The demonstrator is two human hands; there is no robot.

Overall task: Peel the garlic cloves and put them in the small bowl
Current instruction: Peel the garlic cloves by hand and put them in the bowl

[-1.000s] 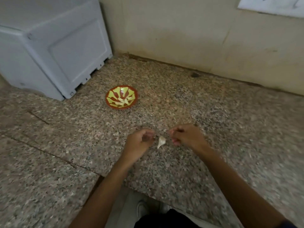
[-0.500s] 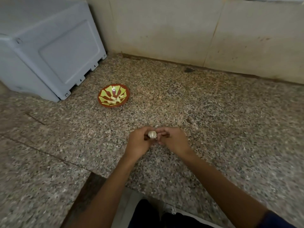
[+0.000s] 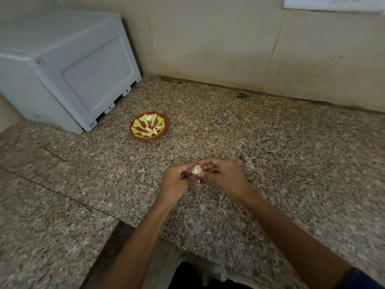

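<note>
1. The left hand point(image 3: 177, 182) and the right hand point(image 3: 224, 177) meet above the granite counter point(image 3: 270, 163), a little in from its front edge, fingertips facing one another.
2. A garlic clove point(image 3: 196, 169), pale and partly wrapped in papery skin, sits between the two hands. The left hand pinches it with curled thumb and fingers; the right hand's fingertips are curled onto its other side, so both hands grip the same clove in a narrow pinch.
3. A scrap of loose skin point(image 3: 199, 180) shows just below the clove between the hands; whether it is attached to the clove or free cannot be told.
4. The small bowl point(image 3: 148, 126), red-brown with yellow-green petal markings, stands on the counter toward the back left, well apart from the hands. Several peeled cloves point(image 3: 151, 131) lie inside it, gathered at the near right of its floor.
5. A grey appliance point(image 3: 62, 65) occupies the back left corner of the counter, its lower corner near the bowl but not touching it.
6. A tiled wall point(image 3: 229, 42) rises along the counter's back edge; a dark spot point(image 3: 241, 95) lies on the counter near that edge.
7. Both forearms point(image 3: 281, 224) reach in across the front edge, below which a shoe point(image 3: 216, 272) shows on the floor.
</note>
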